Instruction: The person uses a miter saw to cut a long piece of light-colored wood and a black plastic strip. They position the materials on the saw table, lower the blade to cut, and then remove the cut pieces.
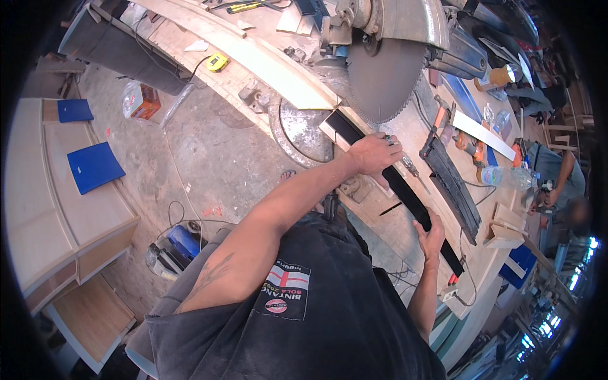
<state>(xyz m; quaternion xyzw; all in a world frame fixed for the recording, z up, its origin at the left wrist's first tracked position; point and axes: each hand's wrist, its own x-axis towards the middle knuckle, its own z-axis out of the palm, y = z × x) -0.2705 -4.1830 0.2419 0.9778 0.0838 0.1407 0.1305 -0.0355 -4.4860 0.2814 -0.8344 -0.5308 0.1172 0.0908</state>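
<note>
A long black strip (401,189) lies slantwise along the wooden workbench, its far end close below the toothed blade (385,79) of a miter saw. My left hand (378,154) grips the strip near that end, fingers curled over it. Farther down its length, my right hand (431,235) closes around the near half, thumb on one side. The raised blade stands apart from both hands. Beside the strip, by my left hand, sits a thin metal tool (413,170). The saw's round metal base (307,136) is partly covered by the strip's end.
A long pale board (278,73) extends from the saw to the upper left, near a yellow tape measure (217,62). Right of the strip are a dark slotted bar (451,183), an orange power tool (468,147) and plastic bottles (506,177). Another person (557,177) works at far right.
</note>
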